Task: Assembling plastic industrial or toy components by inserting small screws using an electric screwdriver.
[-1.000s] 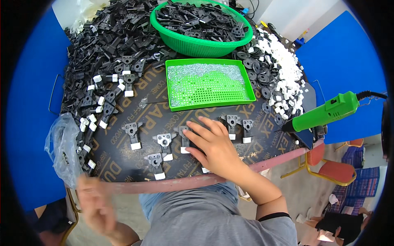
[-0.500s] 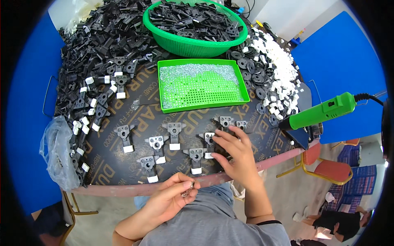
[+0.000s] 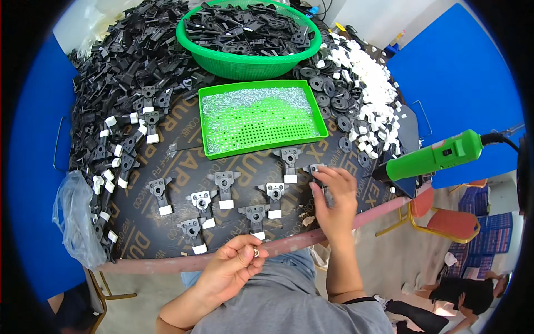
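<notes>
My left hand [image 3: 236, 264] is closed at the table's front edge, pinching a small shiny metal ring [image 3: 256, 252] between thumb and fingers. At the right end of the group, my right hand [image 3: 338, 201] has its thumb and fingers closed round a black plastic bracket [image 3: 315, 167], whose lower part they hide. Left of it lie several similar brackets with white end caps, such as a far one [image 3: 289, 158], a middle one [image 3: 275, 192] and a near one [image 3: 255, 214]. Some of their round holes show a bright rim.
A green tray [image 3: 208, 150] of small silver screws stands behind the brackets, with a green basket [image 3: 239, 68] of black parts beyond. Black parts [image 3: 119, 69] heap at left; white caps [image 3: 370, 83] and black discs [image 3: 339, 103] lie right. A green electric screwdriver [image 3: 439, 156] juts in.
My right hand has moved right, from a middle bracket to the rightmost one, and its fingers have curled in. My left hand still pinches metal. The view has shifted slightly.
</notes>
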Demonstrator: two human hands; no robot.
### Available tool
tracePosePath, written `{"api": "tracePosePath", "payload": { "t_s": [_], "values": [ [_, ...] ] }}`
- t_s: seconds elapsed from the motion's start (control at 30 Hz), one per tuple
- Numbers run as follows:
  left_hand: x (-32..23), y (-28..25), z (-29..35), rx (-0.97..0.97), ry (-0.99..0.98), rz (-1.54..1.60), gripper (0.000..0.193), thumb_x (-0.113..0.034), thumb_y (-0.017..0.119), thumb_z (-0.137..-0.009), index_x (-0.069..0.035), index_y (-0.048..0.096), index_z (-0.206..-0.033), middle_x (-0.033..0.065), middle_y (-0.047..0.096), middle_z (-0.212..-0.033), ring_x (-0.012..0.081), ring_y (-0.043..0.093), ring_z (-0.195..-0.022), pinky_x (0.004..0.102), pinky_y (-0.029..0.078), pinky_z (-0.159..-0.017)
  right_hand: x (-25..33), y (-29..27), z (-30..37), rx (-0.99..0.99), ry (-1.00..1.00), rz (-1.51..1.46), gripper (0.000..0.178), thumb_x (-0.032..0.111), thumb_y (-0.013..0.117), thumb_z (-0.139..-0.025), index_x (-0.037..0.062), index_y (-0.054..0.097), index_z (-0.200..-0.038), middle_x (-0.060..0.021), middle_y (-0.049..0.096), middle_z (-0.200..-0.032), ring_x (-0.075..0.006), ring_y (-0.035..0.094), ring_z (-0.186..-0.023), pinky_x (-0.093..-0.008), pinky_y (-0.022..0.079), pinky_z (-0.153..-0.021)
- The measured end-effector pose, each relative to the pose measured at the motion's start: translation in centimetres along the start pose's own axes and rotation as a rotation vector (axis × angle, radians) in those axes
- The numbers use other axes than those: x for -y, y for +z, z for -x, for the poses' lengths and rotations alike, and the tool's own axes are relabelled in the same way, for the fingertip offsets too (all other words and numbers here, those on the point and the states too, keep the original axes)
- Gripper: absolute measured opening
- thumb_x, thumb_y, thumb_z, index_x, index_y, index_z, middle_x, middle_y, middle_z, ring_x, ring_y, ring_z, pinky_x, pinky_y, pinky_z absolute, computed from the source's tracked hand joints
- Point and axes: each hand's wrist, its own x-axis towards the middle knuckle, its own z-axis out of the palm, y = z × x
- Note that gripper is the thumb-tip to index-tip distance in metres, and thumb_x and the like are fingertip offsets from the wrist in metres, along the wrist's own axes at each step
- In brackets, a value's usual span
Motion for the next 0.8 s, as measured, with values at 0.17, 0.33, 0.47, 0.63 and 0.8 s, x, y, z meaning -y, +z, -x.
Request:
{"api": "tracePosePath", "payload": {
  "t_s": [0.17, 0.33, 0.47, 0.63, 0.8],
  "values": [
    [0.2, -0.2, -0.7, -0.035, 0.064, -0.004, 0.017, -0.021, 0.061, -0.096, -0.006, 0.060, -0.106, 0.0074, 0.066, -0.095, 0.0138, 0.055, -0.081, 0.0255, 0.046, -0.070, -0.8, -0.2, 2.4, -0.059, 0.183, -0.040, 0.033, 0.002, 0.079, -0.072, 0.0041, 0.069, -0.103, -0.0126, 0.065, -0.114, -0.0270, 0.064, -0.098, -0.0344, 0.053, -0.082],
    [0.3, 0.0, -1.2, -0.003, 0.062, 0.007, 0.017, -0.020, 0.061, -0.096, -0.006, 0.060, -0.105, 0.0081, 0.066, -0.096, 0.0139, 0.055, -0.080, 0.0249, 0.047, -0.070, -1.0, -0.9, 5.0, -0.062, 0.204, -0.009, 0.033, 0.003, 0.080, -0.071, 0.0045, 0.067, -0.101, -0.0113, 0.065, -0.106, -0.0215, 0.065, -0.083, -0.0296, 0.054, -0.070],
    [0.4, 0.4, -1.6, -0.044, 0.079, 0.001, 0.015, -0.019, 0.062, -0.096, -0.006, 0.061, -0.104, 0.0082, 0.067, -0.097, 0.0143, 0.059, -0.084, 0.0265, 0.051, -0.076, 0.0, -1.8, 6.1, -0.070, 0.247, -0.013, 0.031, 0.004, 0.081, -0.070, 0.0059, 0.068, -0.099, -0.0106, 0.064, -0.102, -0.0218, 0.063, -0.082, -0.0311, 0.052, -0.070],
    [0.9, 0.3, -2.0, 0.041, 0.103, 0.018, 0.014, -0.016, 0.062, -0.096, -0.007, 0.062, -0.106, 0.0109, 0.068, -0.107, 0.0185, 0.066, -0.096, 0.0319, 0.054, -0.088, 4.6, -2.7, 4.9, 0.028, -0.070, -0.395, 0.036, 0.004, 0.083, -0.066, 0.0054, 0.068, -0.098, -0.0091, 0.063, -0.098, -0.0254, 0.059, -0.088, -0.0355, 0.048, -0.077],
    [0.6, 0.7, -2.2, -0.001, 0.204, 0.034, 0.011, -0.013, 0.061, -0.096, -0.006, 0.061, -0.105, 0.0113, 0.068, -0.107, 0.0221, 0.066, -0.102, 0.0376, 0.054, -0.093, 6.3, -1.9, 2.7, 0.127, -0.191, -0.429, 0.041, 0.003, 0.083, -0.066, 0.0051, 0.069, -0.105, -0.0074, 0.064, -0.100, -0.0252, 0.058, -0.092, -0.0344, 0.047, -0.079]
  ]
}}
